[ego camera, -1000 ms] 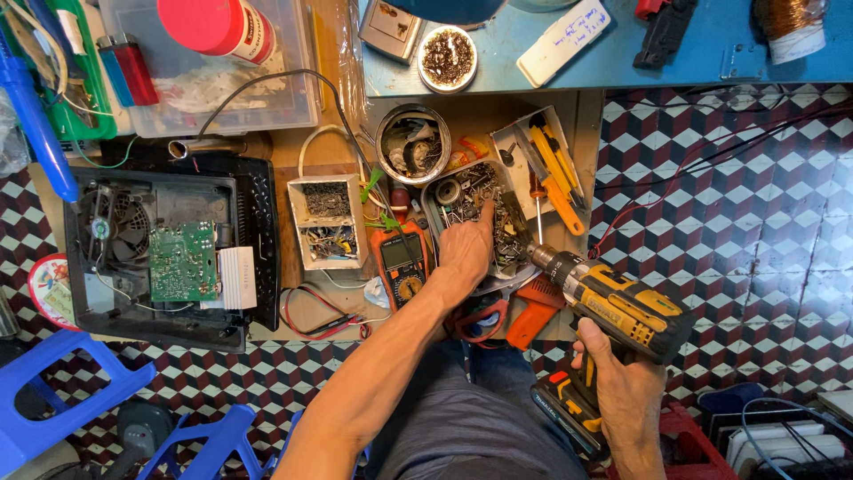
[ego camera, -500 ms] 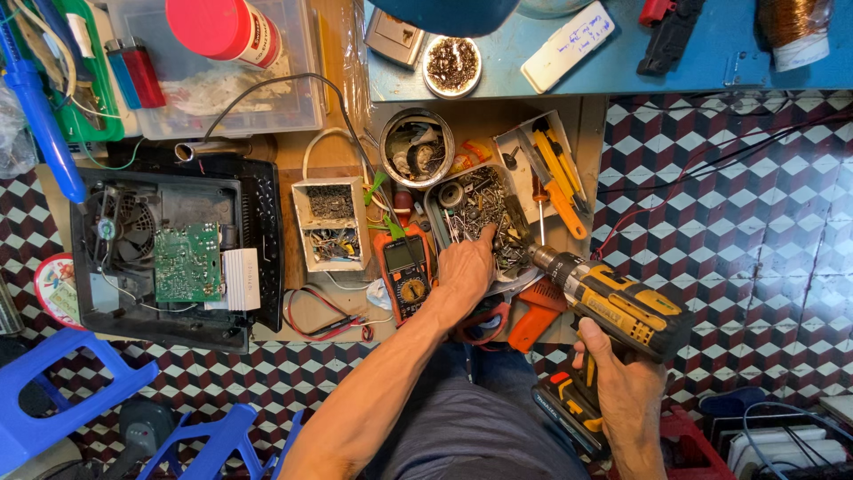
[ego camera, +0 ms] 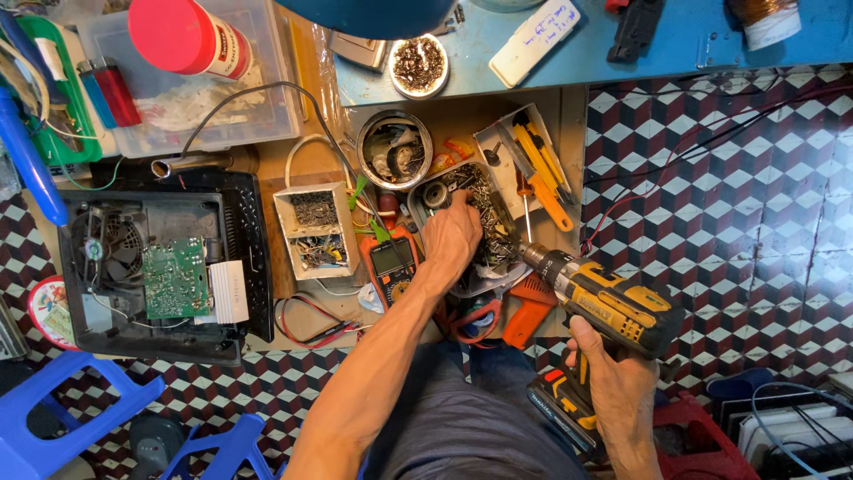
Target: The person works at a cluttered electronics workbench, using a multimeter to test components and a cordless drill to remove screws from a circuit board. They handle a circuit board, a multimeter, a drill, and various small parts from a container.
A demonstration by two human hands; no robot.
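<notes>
My left hand [ego camera: 451, 238] reaches into a clear tray of mixed screws and small metal parts [ego camera: 484, 209] on the low wooden board, its fingertips down among the screws. Whether it pinches one is hidden. My right hand [ego camera: 615, 384] grips the handle of a yellow and black cordless drill [ego camera: 613, 307], whose chuck points up-left toward the tray. An orange multimeter [ego camera: 391, 267] lies just left of my left wrist. An opened black appliance with a green circuit board [ego camera: 173, 277] and a fan sits at the left.
A white two-compartment box of screws [ego camera: 315, 231], a round tin of parts [ego camera: 394, 149] and a tray of yellow-handled tools [ego camera: 533, 160] surround the screw tray. Blue plastic stools [ego camera: 53, 418] stand lower left. A blue tabletop [ego camera: 622, 36] runs along the top; the floor is checkered tile.
My left hand has pushed a little further up into the screw tray. The drill in my right hand has stayed where it was.
</notes>
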